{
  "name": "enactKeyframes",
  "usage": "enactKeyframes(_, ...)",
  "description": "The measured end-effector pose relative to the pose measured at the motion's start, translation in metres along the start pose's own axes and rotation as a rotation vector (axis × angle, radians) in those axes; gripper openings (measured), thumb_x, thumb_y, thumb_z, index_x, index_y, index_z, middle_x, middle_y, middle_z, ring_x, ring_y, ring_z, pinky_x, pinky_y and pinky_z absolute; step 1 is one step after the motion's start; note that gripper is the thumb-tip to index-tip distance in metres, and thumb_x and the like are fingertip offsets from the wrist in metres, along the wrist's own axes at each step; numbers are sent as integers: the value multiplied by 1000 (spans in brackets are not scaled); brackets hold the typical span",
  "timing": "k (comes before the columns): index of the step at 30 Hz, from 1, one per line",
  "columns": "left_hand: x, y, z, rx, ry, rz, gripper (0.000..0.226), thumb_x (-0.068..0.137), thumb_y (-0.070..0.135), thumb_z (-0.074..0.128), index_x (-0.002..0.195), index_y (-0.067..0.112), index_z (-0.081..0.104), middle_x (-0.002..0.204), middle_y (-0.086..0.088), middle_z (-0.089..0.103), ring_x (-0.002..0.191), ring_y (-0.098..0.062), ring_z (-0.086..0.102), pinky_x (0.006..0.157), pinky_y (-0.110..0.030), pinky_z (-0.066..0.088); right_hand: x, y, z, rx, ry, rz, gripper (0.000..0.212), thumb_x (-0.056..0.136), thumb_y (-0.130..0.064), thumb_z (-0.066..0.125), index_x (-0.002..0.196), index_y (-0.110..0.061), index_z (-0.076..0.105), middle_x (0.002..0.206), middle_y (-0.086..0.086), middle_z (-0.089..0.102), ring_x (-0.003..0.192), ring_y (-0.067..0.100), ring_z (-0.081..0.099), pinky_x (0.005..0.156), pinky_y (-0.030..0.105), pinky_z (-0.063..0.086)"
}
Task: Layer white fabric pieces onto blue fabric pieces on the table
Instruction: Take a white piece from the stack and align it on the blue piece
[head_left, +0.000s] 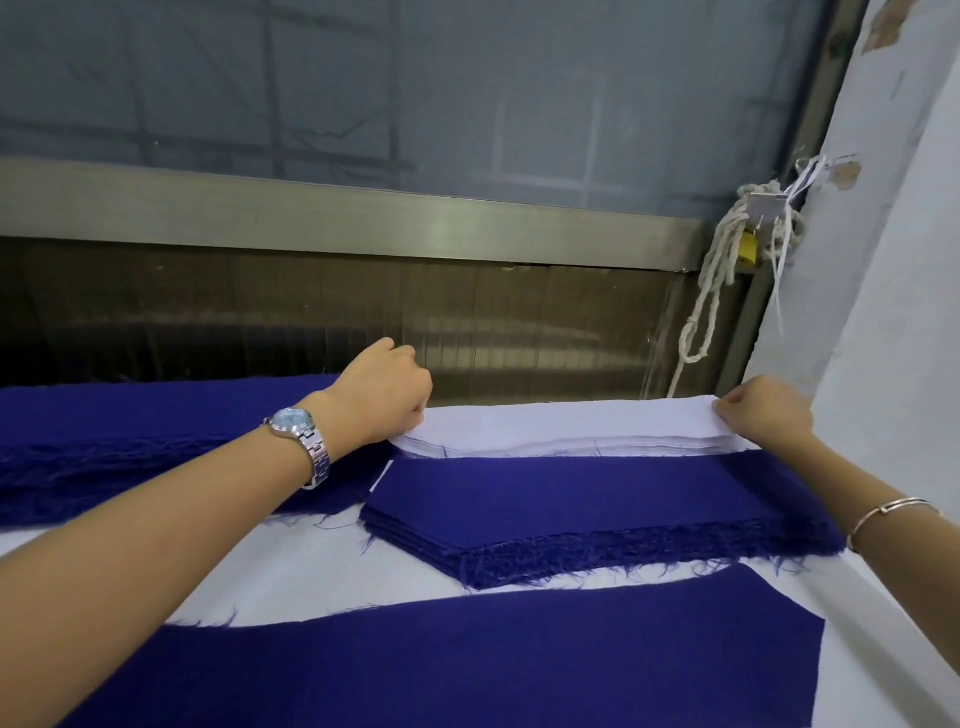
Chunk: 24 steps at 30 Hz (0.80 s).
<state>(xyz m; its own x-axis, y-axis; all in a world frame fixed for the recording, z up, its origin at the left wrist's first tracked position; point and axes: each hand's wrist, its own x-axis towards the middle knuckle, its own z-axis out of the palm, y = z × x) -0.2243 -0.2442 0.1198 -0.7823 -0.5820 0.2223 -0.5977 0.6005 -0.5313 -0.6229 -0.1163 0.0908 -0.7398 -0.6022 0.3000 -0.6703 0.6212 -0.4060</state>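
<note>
Nearest blue piece (467, 660): lies flat across the front of the white-covered table (311, 571), its upper edge frayed.
Blue stack (597, 499): just behind it, several cut layers piled squarely, with a fringed front edge.
White stack (571, 426): at the table's far edge, touching the back of the blue stack and seemingly overlapping it a little.
Left hand (384, 395): fingers curled down onto the white stack's left end. The fingertips are hidden, so it probably grips several layers.
Right hand (763, 413): thumb and fingers pinch the white stack's right corner.
Watch (296, 421): on the left wrist.
Bangle (883, 512): on the right wrist.
Far-left blue fabric (130, 431): more frayed cloth under the left forearm.
Rope (711, 291): hangs knotted by the window frame.
</note>
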Motion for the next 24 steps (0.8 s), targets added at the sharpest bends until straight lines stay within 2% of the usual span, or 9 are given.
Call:
enactKeyframes(4, 6, -6, 1, -114, -33, 7, 18, 94, 31, 54, 85, 28, 70, 87, 11, 64, 96, -12, 53, 78, -26, 28, 7, 3, 8, -8, 40, 12, 31, 94, -24, 65, 74, -3, 74, 78, 16, 68, 66, 29, 55, 66, 32, 45)
enactKeyframes(9, 10, -10, 4, -174, -15, 3, 12, 93, 35, 61, 91, 31, 72, 97, 14, 68, 100, -10, 53, 81, -26, 29, 8, 7, 13, -29, 130, -52, 44, 93, -25, 67, 53, -7, 62, 56, 10, 54, 54, 26, 49, 56, 27, 37)
enactKeyframes(11, 11, -10, 6, -179, -11, 3, 12, 93, 36, 61, 97, 33, 71, 101, 14, 68, 102, -10, 51, 82, -26, 29, 7, 7, 14, 2, 160, -101, 35, 92, -25, 67, 61, -9, 70, 64, 12, 60, 60, 29, 51, 60, 28, 39)
enactKeyframes(13, 12, -11, 7, -175, -18, 4, 15, 93, 39, 62, 104, 33, 70, 107, 13, 67, 106, -11, 50, 83, -27, 29, 7, 6, 13, 73, 165, -146, 18, 91, -22, 67, 80, -11, 76, 82, 13, 69, 73, 29, 54, 69, 30, 42)
enactKeyframes(16, 13, -12, 8, -169, -40, 7, 29, 94, 41, 62, 120, 30, 65, 124, 9, 62, 114, -14, 49, 93, -31, 35, 9, 9, 12, 181, 121, -170, 5, 89, -10, 64, 90, -12, 68, 96, 13, 70, 83, 26, 55, 73, 30, 39)
enactKeyframes(21, 16, -9, 11, -165, -69, 6, 41, 95, 37, 61, 135, 26, 56, 138, 4, 53, 124, -17, 45, 101, -34, 38, 9, 19, 10, 398, 99, -194, 37, 87, 8, 61, 123, 1, 58, 118, 19, 61, 112, 37, 56, 90, 40, 44)
enactKeyframes(24, 16, -6, 12, -134, -62, 20, 42, 97, 33, 60, 137, 25, 55, 139, 2, 53, 124, -18, 45, 101, -33, 39, 9, 26, 8, 412, 38, -230, 32, 90, 8, 59, 119, -1, 66, 114, 16, 65, 107, 33, 58, 89, 37, 44)
